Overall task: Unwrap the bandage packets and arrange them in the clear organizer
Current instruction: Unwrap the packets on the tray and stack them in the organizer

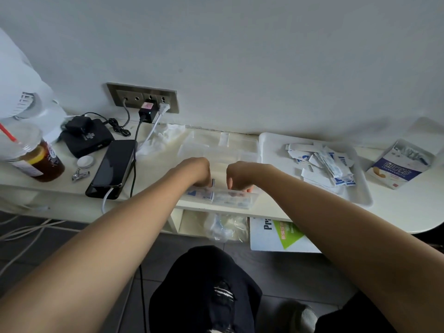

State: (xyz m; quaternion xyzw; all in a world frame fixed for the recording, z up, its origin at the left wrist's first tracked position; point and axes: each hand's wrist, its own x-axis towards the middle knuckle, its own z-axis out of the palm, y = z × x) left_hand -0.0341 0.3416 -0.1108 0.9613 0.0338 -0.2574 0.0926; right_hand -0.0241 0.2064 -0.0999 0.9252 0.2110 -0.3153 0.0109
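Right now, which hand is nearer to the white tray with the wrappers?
The right hand. It is over the clear organizer, just left of the white tray. The left hand is farther left, beyond the right one.

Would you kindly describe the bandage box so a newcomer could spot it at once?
Start at the white tray of torn wrappers on the table's right side. Just right of it, outside the tray, lies the bandage box. It is the only dark blue item with white lettering there.
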